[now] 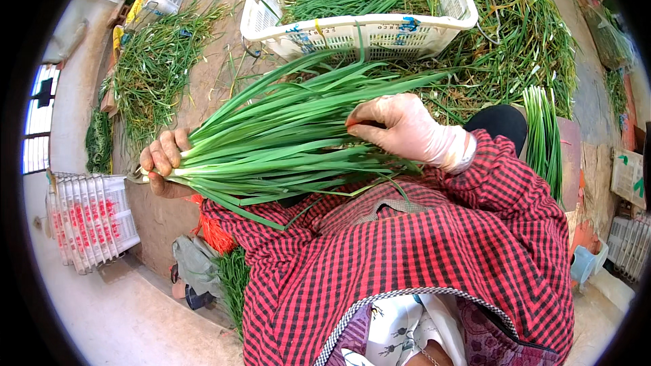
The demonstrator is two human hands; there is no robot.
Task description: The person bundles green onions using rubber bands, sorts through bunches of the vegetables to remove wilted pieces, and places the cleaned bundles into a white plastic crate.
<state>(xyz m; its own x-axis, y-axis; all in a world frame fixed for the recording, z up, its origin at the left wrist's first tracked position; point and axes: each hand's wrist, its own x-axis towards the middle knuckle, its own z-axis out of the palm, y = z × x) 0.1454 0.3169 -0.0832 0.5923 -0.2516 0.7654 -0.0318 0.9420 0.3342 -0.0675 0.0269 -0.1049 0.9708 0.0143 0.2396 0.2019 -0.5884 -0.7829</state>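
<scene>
A spread bunch of garlic chives [285,135], long flat green leaves with pale stem ends, lies across the middle in front of my body. My left hand [165,163] is closed round the pale stem ends at the left. Over the leaves on the right, my right hand [407,129], in a thin whitish glove, has thumb and forefinger pinched together. A bit of orange-red shows at those fingertips; whether a leaf is between them I cannot make out. A neat bundle of chives [541,139] lies at my right side.
A white plastic crate [380,41] with loose chives stands ahead. Heaps of green and yellowed leaves [519,34] lie to its right and leaves [159,74] to its left. Stacked white crates [91,220] and orange-red strings [215,230] are at the left; a light-blue container [583,264] is at the right.
</scene>
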